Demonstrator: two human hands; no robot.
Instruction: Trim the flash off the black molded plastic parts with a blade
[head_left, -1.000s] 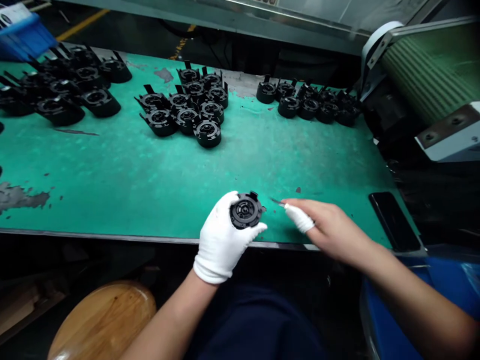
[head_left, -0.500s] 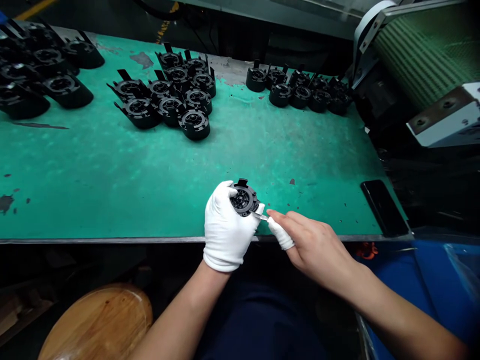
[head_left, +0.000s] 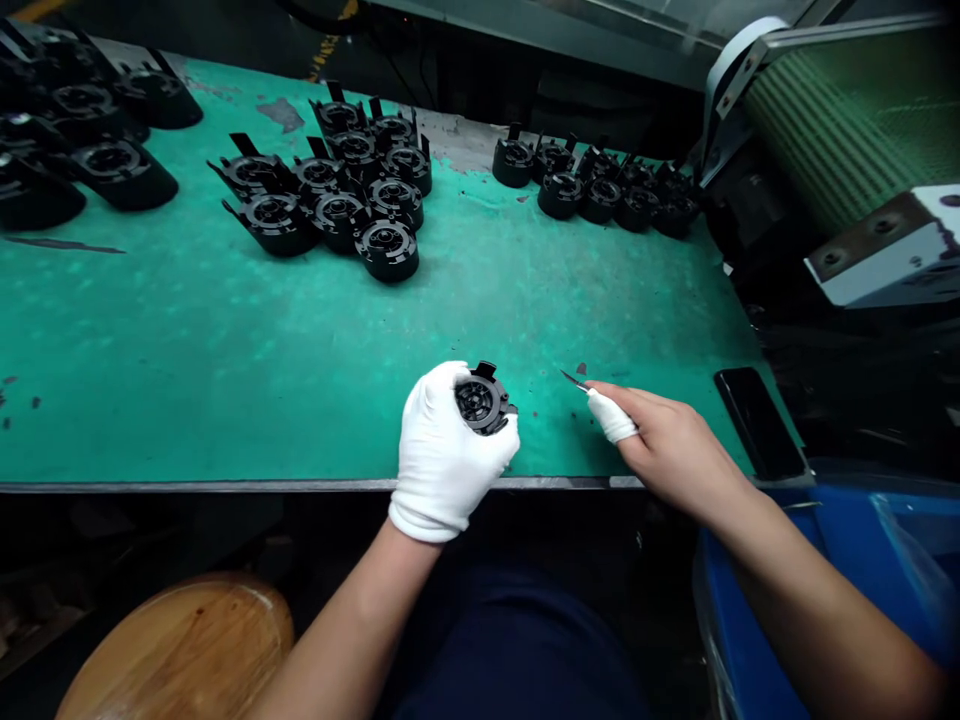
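Observation:
My left hand (head_left: 448, 450), in a white glove, is closed around a round black plastic part (head_left: 481, 401) near the table's front edge. The part's ringed face is turned up, and a tab sticks out at its far side; the glove hides its lower side. To the right, my right hand (head_left: 660, 430) pinches a small knife (head_left: 573, 380) with a thin pointed blade. A white cover wraps the thumb of that hand. The blade points up and left, apart from the black part. My fingers hide most of the knife's handle.
Similar black parts stand on the green table (head_left: 300, 370) in a middle group (head_left: 386, 248), a right group (head_left: 561, 193) and a left group (head_left: 124, 172). A black phone (head_left: 759, 422) lies at right, below a green conveyor belt (head_left: 847, 110). A wooden stool (head_left: 180, 650) and blue bin (head_left: 847, 580) are nearer me.
The knife has moved off the black part's edge, up and to the right with my right hand. My left hand has shifted slightly left, still holding the part.

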